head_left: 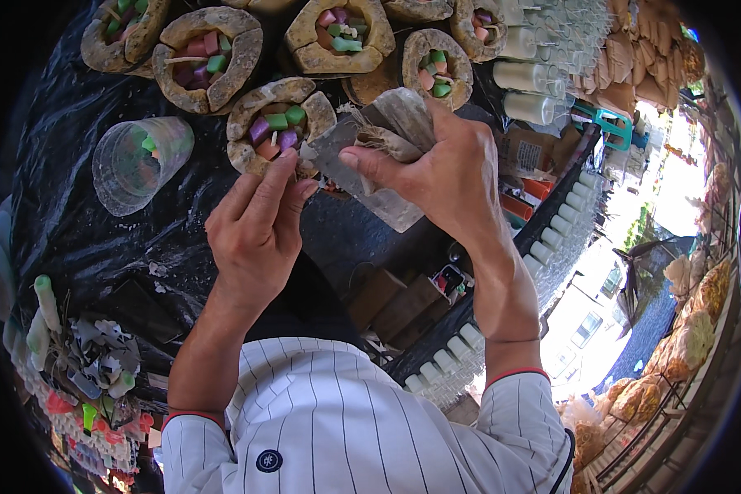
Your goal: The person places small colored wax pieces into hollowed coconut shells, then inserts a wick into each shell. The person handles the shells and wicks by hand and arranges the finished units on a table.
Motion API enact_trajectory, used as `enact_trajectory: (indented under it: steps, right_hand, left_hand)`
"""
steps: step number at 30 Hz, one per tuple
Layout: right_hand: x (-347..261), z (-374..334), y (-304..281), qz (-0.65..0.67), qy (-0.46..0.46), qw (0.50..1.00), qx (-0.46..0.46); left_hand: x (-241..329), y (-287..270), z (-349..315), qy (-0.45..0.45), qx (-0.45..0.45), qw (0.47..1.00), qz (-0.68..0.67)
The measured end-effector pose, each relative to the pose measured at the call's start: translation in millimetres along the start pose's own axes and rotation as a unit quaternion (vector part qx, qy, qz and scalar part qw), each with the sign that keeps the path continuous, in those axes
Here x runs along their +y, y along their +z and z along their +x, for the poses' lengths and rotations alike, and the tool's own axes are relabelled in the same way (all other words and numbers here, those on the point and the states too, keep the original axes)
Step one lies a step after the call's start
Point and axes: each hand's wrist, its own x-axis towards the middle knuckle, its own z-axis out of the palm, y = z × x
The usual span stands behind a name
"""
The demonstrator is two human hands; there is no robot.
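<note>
A rough, brown, stone-like bowl [243, 136] is in front of me with purple, green and orange wax chunks [277, 121] and a pale wick in it. My left hand [255, 222] is closed on its near rim, index fingertip over the edge and thumb lower down. My right hand [436, 169] grips a flat grey metal scraper [391, 210] with a folded, worn wrap between the fingers and the plate. The scraper's left edge is close to the bowl's right side. Whether they touch is hidden.
More rough bowls [208, 97] with coloured chunks and wicks stand behind. A clear plastic cup [140, 169] with a few chunks lies at the left on black plastic sheeting [82, 239]. Rows of white-filled glasses [528, 78] stand at the right. Scraps [103, 362] lie lower left.
</note>
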Motion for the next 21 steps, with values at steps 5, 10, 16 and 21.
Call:
enact_trajectory:
  steps: [5,10,16,21]
  right_hand:
    - [-4,-6,5,0.092,0.025,0.995,-0.022]
    - [-11,-29,7,0.123,0.056,0.99,-0.04]
    - [-34,-64,8,-0.024,-0.18,0.983,0.013]
    - [-23,-72,28,0.049,-0.125,0.99,0.033]
  left_hand:
    - [3,-1,0,-0.008,0.001,1.0,0.002]
    - [5,-12,-12,-0.053,-0.019,0.996,-0.066]
    - [-19,-39,-48,-0.092,0.018,0.993,-0.068]
    - [-40,-54,-50,-0.088,0.0,0.993,0.076]
